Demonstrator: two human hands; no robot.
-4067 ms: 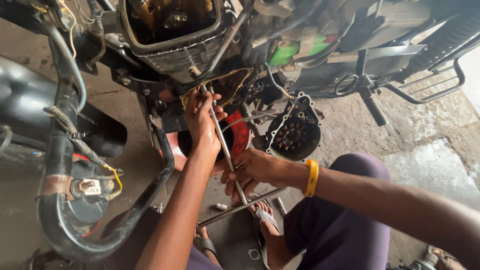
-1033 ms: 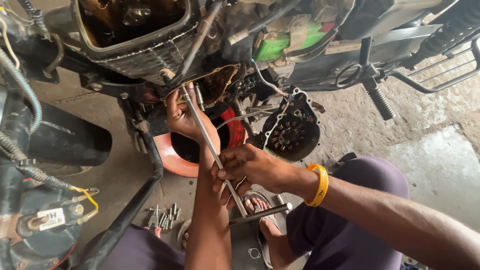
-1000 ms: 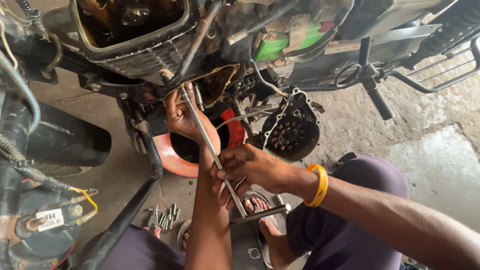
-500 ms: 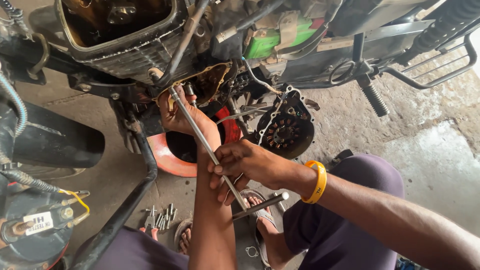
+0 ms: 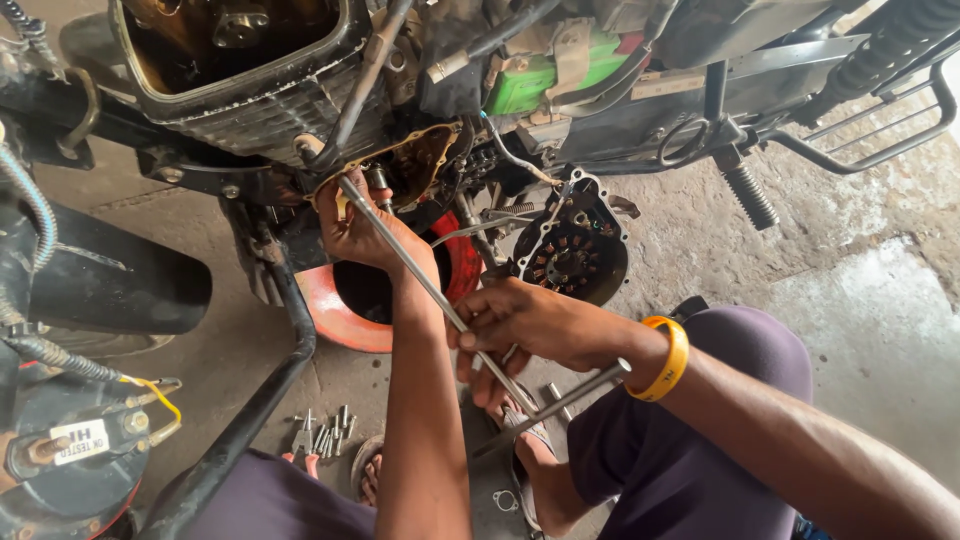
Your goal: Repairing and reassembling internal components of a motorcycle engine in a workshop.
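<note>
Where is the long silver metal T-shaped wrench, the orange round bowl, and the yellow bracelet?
long silver metal T-shaped wrench (image 5: 425, 283), head view, middle of its shaft.
orange round bowl (image 5: 330, 310), head view, left rim.
yellow bracelet (image 5: 672, 355), head view, outer band on the right wrist.

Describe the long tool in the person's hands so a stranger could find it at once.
Below the motorcycle engine, above the red basin, a thin steel T-handle wrench slants between the left hand and right hand. Only it has a crossbar end.
</note>
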